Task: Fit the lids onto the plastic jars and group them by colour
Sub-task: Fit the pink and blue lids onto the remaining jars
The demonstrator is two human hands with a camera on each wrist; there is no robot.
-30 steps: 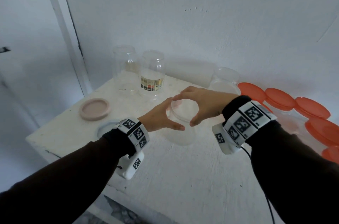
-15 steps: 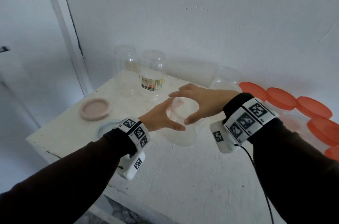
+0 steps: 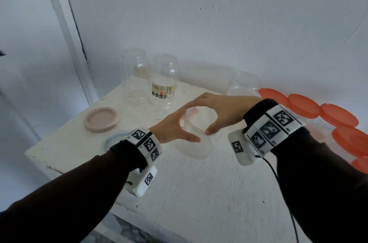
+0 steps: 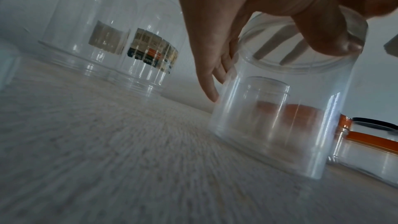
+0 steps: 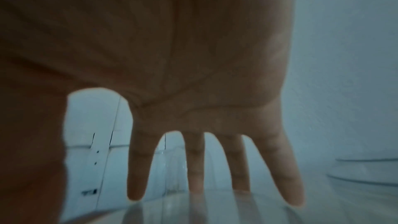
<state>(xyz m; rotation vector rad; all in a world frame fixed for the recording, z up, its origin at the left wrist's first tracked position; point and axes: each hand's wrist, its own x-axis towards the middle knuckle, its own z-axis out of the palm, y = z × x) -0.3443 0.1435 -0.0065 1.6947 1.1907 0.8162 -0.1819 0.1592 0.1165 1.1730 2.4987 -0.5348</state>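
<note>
While your left hand point(image 3: 171, 129) holds the jar point(image 3: 196, 147) and right hand point(image 3: 225, 111) grips its lid point(image 3: 199, 121), crooked pressing could jam it.

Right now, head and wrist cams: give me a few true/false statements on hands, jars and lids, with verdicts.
1. Both hands are at the same clear jar. True: the left hand holds its side and the right hand spans its top.
2. The right hand holds an orange lid. False: its fingertips sit on the clear lid of that jar.
3. A pink lid lies loose on the table, left of the hands. True.
4. The orange lids sit at the table's left edge. False: they are on the right.
5. Of the two back jars, the labelled jar stands right of the plain jar. True.
</note>
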